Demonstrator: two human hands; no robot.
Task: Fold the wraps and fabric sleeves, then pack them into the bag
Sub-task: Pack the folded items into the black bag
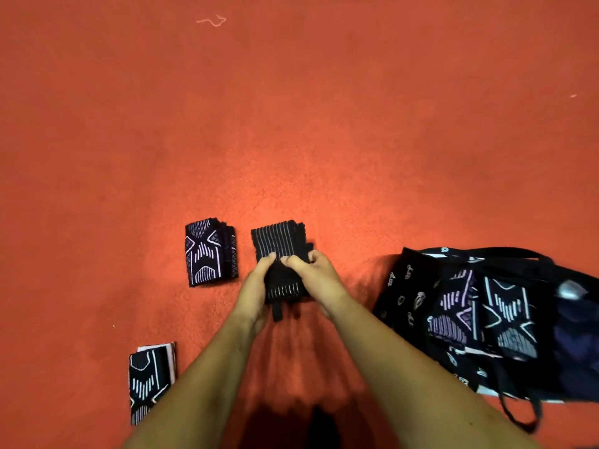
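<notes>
A black wrap with thin white stripes (278, 241) is held above the orange floor, folded into a thick pad. My left hand (256, 286) grips its left side and my right hand (316, 277) grips its right side, thumbs on top. A short black strap end hangs down below it. A folded black sleeve with white and purple line pattern (210, 252) lies just to the left. Another folded patterned sleeve (150, 380) lies at the lower left. The dark printed bag (408, 286) lies open at the right, with patterned sleeves (486, 315) inside it.
The orange carpet (291, 108) stretches wide beyond the hands. A loose thread (212, 21) lies far up the floor. The bag's black handles (518, 413) trail toward the lower right.
</notes>
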